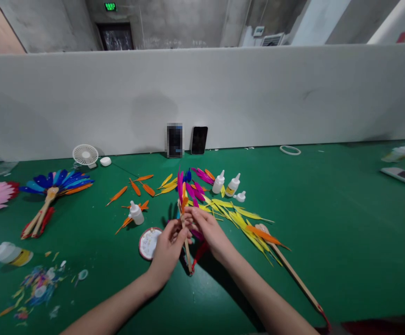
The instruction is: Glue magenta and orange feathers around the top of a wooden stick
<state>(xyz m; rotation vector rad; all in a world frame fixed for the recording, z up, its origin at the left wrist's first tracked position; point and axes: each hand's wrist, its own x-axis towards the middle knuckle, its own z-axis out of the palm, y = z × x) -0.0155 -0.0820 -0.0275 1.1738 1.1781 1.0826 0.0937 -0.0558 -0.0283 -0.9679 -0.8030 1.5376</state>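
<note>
Near the middle of the green table, my left hand [172,243] is closed round a wooden stick [188,253] with a red cord at its lower end. Orange and magenta feathers [180,182] rise from the top of the stick. My right hand [202,224] has its fingers pressed together at the upper part of the stick, by an orange feather [184,201]. A round white dish [148,244] with a red rim lies left of my left hand. Yellow feathers [237,215] are spread to the right of my right hand, beside a second stick [295,274] with an orange feather.
Glue bottles [218,182] stand behind my hands; another bottle [136,213] is at the left. A blue feather fan [50,190], a lying bottle [9,254] and scraps [40,288] are farther left. Two phones [199,140] lean on the white partition [240,97], near a small fan [85,154].
</note>
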